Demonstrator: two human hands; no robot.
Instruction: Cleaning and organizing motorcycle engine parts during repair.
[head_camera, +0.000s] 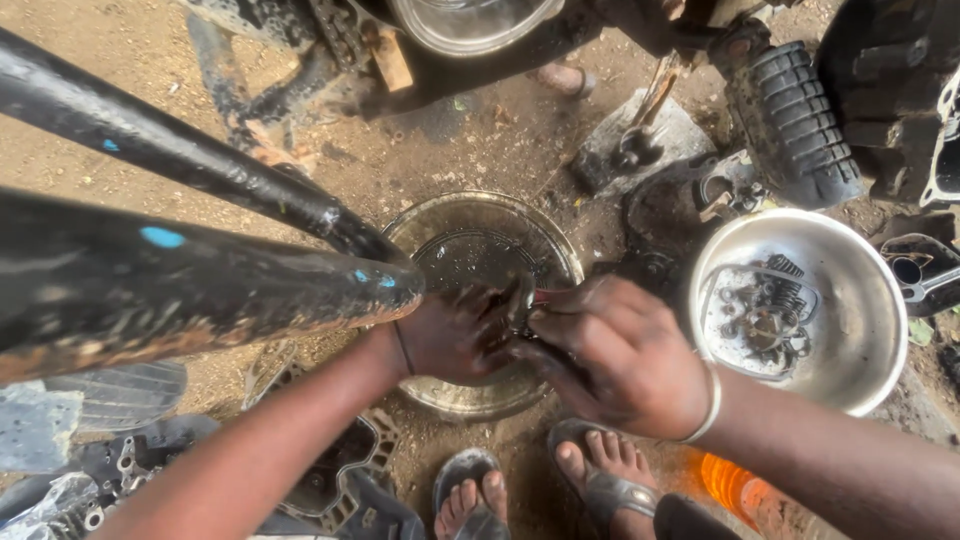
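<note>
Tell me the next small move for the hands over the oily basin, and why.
Probably keep the small part low over the glass basin while rubbing it. Both the left hand and the right hand grip it together above the dark liquid, so drips likely fall back in, not onto the dirt.

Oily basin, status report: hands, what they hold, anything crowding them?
Both hands, left hand and right hand, closed on a small dark part over the oily basin. Black pipe crowds left; steel bowl of parts right.
</note>
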